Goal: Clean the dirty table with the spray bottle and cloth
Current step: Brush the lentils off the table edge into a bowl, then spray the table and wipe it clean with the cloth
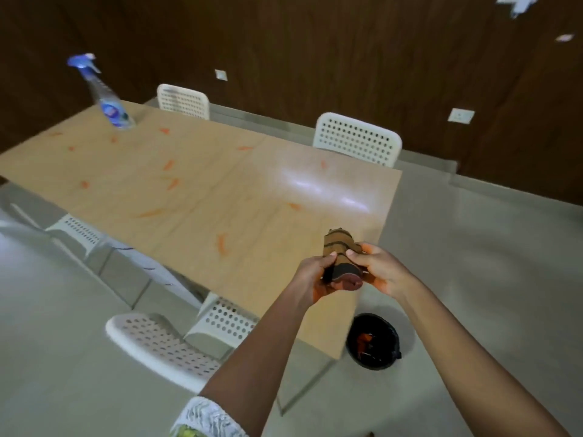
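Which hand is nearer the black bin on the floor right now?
Right. The right hand holds the cloth almost directly above the black bin in the view; the left hand grips the cloth's other side, farther left of the bin.

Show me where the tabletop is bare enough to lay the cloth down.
The cleanest patch on the table is the glossy right end, between the hands' cloth and the far white chair; one orange scrap borders it. The middle and left are littered with scraps, and the spray bottle stands at the far left.
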